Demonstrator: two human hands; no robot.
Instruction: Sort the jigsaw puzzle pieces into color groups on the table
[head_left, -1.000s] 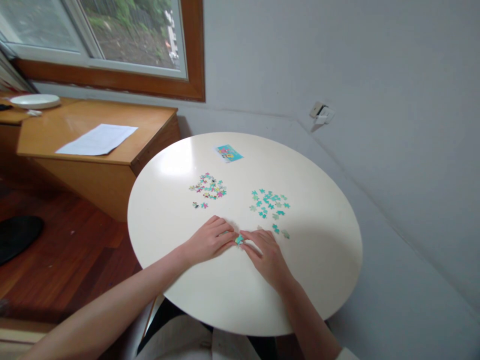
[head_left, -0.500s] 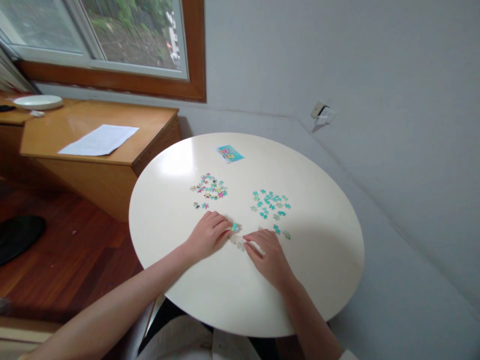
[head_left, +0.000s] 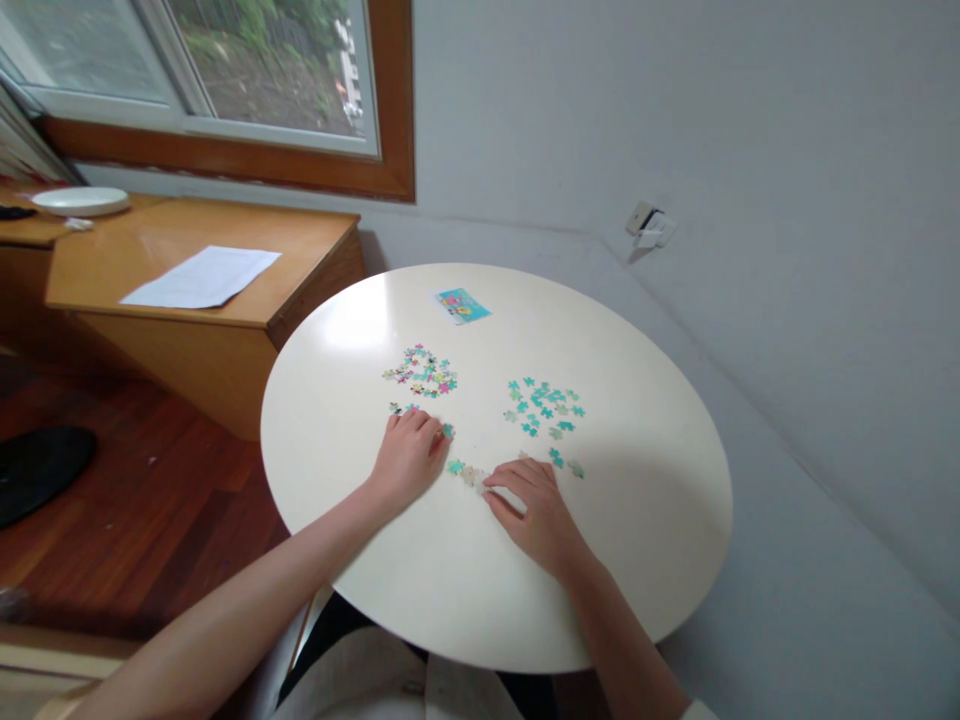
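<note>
My left hand (head_left: 407, 457) rests on the round white table (head_left: 637, 520), fingers curled, pinching a small teal puzzle piece (head_left: 447, 431) at its fingertips. My right hand (head_left: 528, 502) lies beside it, fingertips pressed on a short row of joined pieces (head_left: 466, 471). A cluster of colourful loose pieces (head_left: 421, 373) lies just beyond my left hand. A group of teal and pale pieces (head_left: 543, 408) is spread beyond my right hand. A small picture card (head_left: 461, 305) lies at the table's far side.
A wooden desk (head_left: 187, 300) with a white sheet of paper (head_left: 201, 277) and a white plate (head_left: 79, 200) stands to the left under a window. A grey wall with a socket (head_left: 649, 226) runs along the right. A dark round object (head_left: 37, 470) lies on the wooden floor.
My left hand has moved away from my right hand, up and left toward the colourful cluster, carrying a teal piece. The row of joined pieces now shows between the hands.
</note>
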